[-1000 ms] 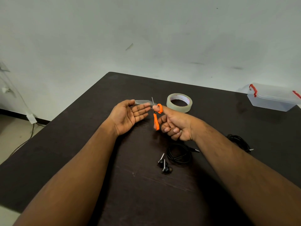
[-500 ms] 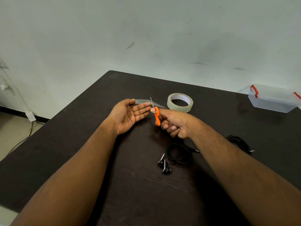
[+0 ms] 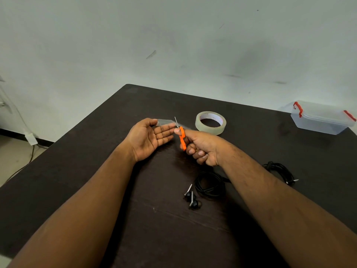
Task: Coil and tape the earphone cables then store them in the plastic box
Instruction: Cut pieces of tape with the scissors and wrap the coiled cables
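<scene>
Since 1.0 s ago: scissors (image 3: 182,137) handles closed together, blades shut across tape strip (image 3: 166,122). Right hand (image 3: 201,147) fingers curled tight round orange handles. Left hand (image 3: 148,137) palm up, fingers extended side by side, thumb pinning strip end. Tape roll (image 3: 210,122) toward desk (image 3: 96,171) far edge. Coiled earphone cable (image 3: 209,184) mid-desk; second cable (image 3: 280,171) toward right edge. Plastic box (image 3: 320,118), lid closed, far right corner.

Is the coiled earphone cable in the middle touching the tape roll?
Apart. The head view shows bare table between the coiled earphone cable near the right forearm and the tape roll lying farther back.
</scene>
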Available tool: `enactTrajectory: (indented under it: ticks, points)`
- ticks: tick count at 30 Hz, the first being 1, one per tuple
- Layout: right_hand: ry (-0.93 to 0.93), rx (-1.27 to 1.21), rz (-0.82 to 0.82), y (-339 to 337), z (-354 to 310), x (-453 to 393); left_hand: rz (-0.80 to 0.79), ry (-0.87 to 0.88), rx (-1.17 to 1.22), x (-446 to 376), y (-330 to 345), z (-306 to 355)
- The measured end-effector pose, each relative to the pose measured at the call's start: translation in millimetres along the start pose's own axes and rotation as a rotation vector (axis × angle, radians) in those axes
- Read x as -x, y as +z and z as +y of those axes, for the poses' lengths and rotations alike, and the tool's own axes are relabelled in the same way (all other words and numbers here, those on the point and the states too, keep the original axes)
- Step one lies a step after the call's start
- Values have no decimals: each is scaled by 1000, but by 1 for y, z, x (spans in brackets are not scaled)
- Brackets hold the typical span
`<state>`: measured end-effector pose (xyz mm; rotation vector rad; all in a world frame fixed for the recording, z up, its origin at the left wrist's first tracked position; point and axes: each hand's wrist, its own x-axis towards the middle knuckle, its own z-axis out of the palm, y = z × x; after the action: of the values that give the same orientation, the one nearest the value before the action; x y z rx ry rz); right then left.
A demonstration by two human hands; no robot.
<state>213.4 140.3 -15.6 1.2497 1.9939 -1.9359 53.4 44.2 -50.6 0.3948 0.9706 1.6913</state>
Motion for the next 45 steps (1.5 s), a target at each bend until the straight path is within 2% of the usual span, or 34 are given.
enactTrajectory:
  ticks: [21, 35, 40, 45]
  points:
    - [-11, 69, 33, -2, 1, -4, 9, 6, 6, 3, 3, 1]
    - [-83, 130, 87, -7, 2, -1, 22, -6, 27, 2, 2, 3]
    - [-130, 338, 218, -6, 0, -2, 108, 26, 69, 7, -3, 12]
    - [-269, 878, 449, -3, -7, -5, 135, 42, 64, 6, -4, 11]
